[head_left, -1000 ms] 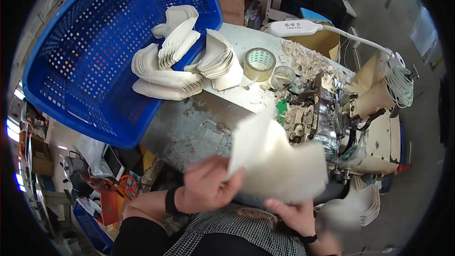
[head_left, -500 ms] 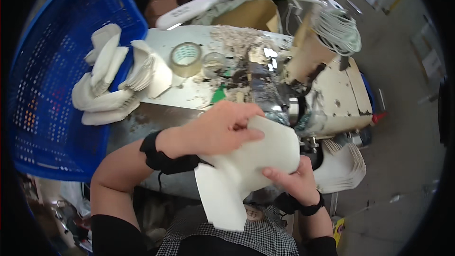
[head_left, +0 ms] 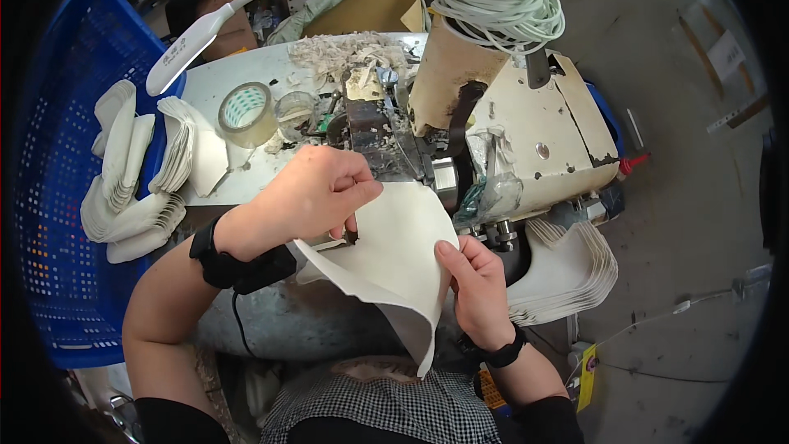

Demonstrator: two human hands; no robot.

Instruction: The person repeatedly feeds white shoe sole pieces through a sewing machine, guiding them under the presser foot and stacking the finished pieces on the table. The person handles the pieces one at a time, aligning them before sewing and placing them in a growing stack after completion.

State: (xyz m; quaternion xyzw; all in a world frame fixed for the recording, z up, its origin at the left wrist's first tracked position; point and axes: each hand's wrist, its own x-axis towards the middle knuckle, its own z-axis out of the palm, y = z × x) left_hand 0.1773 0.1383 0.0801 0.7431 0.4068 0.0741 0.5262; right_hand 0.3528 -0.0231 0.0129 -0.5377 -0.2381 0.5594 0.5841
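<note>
**White piece brought up to the sewing machine**

Half a second ago the white sheet (head_left: 394,255) hung lower, in front of the person's lap; now its upper edge lies right at the front of the sewing machine (head_left: 493,140), just below the needle area. The left hand (head_left: 316,197) is curled shut, pinching the sheet's top edge from above. The right hand (head_left: 477,279) grips the sheet's right edge, thumb on top, fingers behind. Judging by this, positioning is nearly done. Left of the machine sit a tape roll (head_left: 245,111), stacked white pieces (head_left: 136,189) and a blue basket (head_left: 49,197).
</note>
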